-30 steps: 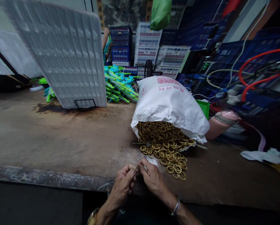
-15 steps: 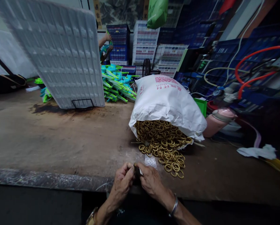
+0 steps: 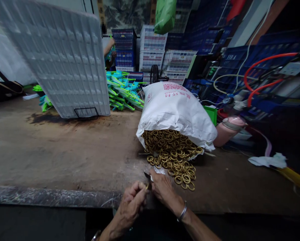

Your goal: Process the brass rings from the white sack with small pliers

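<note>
My left hand [image 3: 131,203] and my right hand [image 3: 163,189] meet at the near edge of the worn table [image 3: 64,157], fingers pinched together. Between them a small dark pointed piece [image 3: 148,176] sticks up; I cannot make out exactly what it is or which hand holds it. Just beyond my right hand lies a small clear plastic scrap [image 3: 158,170]. Behind that, a white woven sack [image 3: 176,112] lies on its side with its mouth open, spilling a heap of brass-coloured rings [image 3: 173,157] toward my hands.
A large white moulded tray [image 3: 62,63] leans upright at the back left. Green and blue plastic parts [image 3: 122,90] pile behind it. Stacked blue and white crates [image 3: 155,50], red hoses [image 3: 260,73], a pink container [image 3: 227,132] and another person's arm [image 3: 109,47] are farther back.
My view has shifted slightly, so the sack and rings sit a bit farther left. My hands stay together at the table edge, and the dark piece between them now points up more clearly.
</note>
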Motion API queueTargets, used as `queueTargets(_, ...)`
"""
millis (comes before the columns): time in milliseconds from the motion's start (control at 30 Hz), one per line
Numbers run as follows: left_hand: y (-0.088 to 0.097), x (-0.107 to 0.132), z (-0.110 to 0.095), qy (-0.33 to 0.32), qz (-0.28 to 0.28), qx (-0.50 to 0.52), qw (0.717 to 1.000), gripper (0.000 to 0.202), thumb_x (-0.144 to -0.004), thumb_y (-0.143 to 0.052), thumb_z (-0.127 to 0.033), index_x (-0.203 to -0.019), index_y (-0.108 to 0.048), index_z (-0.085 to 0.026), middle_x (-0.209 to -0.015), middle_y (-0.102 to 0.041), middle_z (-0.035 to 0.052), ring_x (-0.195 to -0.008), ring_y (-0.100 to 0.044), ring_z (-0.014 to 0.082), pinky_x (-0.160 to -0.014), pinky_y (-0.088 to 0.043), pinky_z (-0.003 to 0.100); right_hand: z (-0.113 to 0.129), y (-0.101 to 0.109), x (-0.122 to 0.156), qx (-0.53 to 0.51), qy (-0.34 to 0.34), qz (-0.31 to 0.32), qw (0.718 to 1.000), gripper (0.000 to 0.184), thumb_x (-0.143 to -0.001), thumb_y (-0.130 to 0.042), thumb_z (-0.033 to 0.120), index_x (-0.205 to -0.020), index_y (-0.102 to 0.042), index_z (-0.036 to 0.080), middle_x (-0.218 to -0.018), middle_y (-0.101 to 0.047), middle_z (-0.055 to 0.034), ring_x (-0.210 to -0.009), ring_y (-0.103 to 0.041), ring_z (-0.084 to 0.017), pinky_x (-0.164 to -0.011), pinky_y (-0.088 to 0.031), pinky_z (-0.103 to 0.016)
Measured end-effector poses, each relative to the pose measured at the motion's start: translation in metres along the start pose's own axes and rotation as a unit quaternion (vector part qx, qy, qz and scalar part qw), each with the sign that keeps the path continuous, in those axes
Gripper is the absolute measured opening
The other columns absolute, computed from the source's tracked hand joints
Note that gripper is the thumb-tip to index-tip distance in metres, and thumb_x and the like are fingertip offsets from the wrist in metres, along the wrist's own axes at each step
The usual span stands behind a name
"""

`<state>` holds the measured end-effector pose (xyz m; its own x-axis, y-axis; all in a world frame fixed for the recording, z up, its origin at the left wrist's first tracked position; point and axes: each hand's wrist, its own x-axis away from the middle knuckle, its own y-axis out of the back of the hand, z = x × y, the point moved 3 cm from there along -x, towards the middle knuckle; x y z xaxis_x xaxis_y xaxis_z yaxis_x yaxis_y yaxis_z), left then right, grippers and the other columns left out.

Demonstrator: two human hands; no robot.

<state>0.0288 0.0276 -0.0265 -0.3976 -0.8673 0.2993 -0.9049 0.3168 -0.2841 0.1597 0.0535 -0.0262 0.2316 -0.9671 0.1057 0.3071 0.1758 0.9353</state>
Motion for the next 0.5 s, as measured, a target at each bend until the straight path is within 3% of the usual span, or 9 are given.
queueTargets(233, 0.001, -0.003, 0.000, 0.034, 0.003, 0.164, 0.986, 0.029, -0.077, -0.053, -0.044, -0.072, -0.051, -0.016, -0.061, -0.052, -0.0017, -0.040, -0.036, 0.0036, -0.033, -0.021, 0.015, -0.009, 0.016, -0.025, 0.047, -0.076, -0.099, 0.991, 0.031, -0.077, -0.041, 0.009, -0.107, -0.043, 0.015, -0.077, -0.063, -0.0055, -0.069, -0.058, -0.016, -0.058, -0.030, -0.024)
queueTargets(367, 0.008, -0.003, -0.004, 0.026, -0.016, 0.194, 0.981, 0.024, -0.077, -0.054, -0.038, -0.074, -0.053, -0.015, -0.072, -0.057, 0.0031, -0.046, -0.042, 0.0057, -0.035, -0.025, 0.016, -0.010, 0.014, -0.038, 0.082, -0.106, -0.086, 0.987, 0.025, -0.080, -0.042, 0.012, -0.104, -0.045, 0.018, -0.081, -0.064, -0.0067, -0.073, -0.060, -0.018, -0.059, -0.030, -0.025)
queueTargets(500, 0.012, -0.002, -0.004, 0.053, -0.010, 0.261, 0.964, 0.021, -0.072, -0.061, -0.031, -0.087, -0.053, -0.019, -0.069, -0.056, -0.0005, -0.048, -0.046, 0.0071, -0.037, -0.027, 0.016, -0.009, 0.011, -0.040, 0.090, -0.111, -0.082, 0.986, 0.026, -0.079, -0.041, 0.008, -0.101, -0.046, 0.020, -0.082, -0.065, -0.0060, -0.072, -0.061, -0.019, -0.058, -0.029, -0.026)
